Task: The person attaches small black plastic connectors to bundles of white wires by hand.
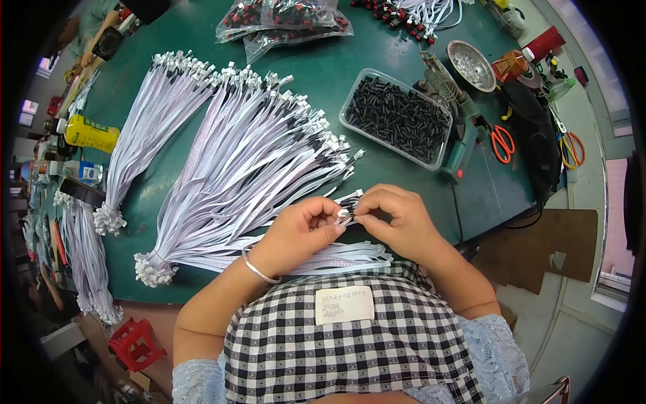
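Observation:
My left hand [306,225] is closed, its thumb and fingers pinching a white connector [344,213] on the end of a cable. From the right, my right hand [397,217] pinches at the same cable end, by the black sleeves beside the connector. My fingertips hide part of it. Just beyond both hands fans a large bundle of flat white cables [222,161], with white connectors and black sleeves at its far ends. Loose cable ends [356,254] lie between my left wrist and my checked apron. A clear plastic tub [444,149] of short black tubes stands beyond my right hand.
Another cable bundle [145,124] lies left, near a yellow bottle [91,132]. Bagged red-and-black parts [289,30] sit at the back. To the right are a green hot-air tool [461,151], orange-handled scissors [502,144] and a metal bowl [464,52]. Below stands a red stool [136,345].

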Demonstrator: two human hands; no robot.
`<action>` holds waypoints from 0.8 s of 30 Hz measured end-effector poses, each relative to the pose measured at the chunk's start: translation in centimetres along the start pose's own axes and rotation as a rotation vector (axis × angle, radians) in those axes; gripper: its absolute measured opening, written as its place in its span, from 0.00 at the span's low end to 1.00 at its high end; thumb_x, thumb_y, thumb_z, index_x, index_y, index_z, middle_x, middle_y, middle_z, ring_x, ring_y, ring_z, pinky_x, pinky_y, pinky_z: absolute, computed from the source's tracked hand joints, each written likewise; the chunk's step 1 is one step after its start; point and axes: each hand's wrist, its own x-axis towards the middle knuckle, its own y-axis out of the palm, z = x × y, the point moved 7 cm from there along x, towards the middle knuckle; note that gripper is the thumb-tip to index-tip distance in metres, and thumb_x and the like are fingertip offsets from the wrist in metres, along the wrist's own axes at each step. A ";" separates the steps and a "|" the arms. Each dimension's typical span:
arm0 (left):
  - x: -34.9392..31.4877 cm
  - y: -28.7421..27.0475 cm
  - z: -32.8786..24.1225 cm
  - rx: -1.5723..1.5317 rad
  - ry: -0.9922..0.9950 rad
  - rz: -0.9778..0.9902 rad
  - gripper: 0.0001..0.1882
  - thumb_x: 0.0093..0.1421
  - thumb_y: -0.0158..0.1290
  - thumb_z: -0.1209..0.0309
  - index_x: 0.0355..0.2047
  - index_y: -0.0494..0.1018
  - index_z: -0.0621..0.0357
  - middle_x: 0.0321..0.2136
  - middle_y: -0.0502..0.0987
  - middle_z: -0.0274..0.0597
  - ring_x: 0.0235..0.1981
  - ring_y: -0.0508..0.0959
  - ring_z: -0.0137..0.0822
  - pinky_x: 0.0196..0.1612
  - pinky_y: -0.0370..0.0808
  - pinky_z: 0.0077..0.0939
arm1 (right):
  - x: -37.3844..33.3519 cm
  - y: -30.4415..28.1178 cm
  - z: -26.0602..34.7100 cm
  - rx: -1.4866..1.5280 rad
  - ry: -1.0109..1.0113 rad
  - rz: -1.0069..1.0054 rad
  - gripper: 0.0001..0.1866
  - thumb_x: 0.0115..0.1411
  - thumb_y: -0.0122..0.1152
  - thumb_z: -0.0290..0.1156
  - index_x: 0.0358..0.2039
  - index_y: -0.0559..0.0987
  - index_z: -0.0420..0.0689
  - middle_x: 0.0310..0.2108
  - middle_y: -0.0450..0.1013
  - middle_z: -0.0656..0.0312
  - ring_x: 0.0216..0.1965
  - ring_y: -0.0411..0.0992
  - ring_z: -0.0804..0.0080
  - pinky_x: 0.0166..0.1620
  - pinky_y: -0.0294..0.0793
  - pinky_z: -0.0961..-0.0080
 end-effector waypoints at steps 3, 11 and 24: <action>-1.1 0.1 -2.3 0.509 0.323 0.022 0.12 0.55 0.54 0.78 0.42 0.73 0.62 0.33 0.72 0.37 0.30 0.73 0.24 0.36 0.73 0.17 | 0.3 -0.2 0.1 -0.035 -0.025 0.021 0.05 0.50 0.62 0.21 0.28 0.76 0.40 0.27 0.72 0.59 0.27 0.73 0.69 0.31 0.72 0.77; -1.7 -0.1 -2.2 0.429 0.270 -0.141 0.15 0.54 0.56 0.78 0.43 0.72 0.60 0.27 0.76 0.36 0.27 0.76 0.24 0.34 0.74 0.17 | 0.8 0.9 0.5 0.013 0.039 0.139 0.09 0.50 0.61 0.23 0.34 0.73 0.41 0.29 0.73 0.60 0.31 0.75 0.67 0.33 0.72 0.73; -0.6 1.6 -4.4 1.170 0.865 -0.292 0.08 0.47 0.57 0.81 0.29 0.74 0.58 0.24 0.73 0.40 0.26 0.73 0.41 0.30 0.70 0.31 | 1.6 -2.6 2.2 -0.543 -0.386 -0.082 0.11 0.47 0.63 0.24 0.34 0.76 0.43 0.31 0.74 0.61 0.37 0.70 0.62 0.41 0.69 0.67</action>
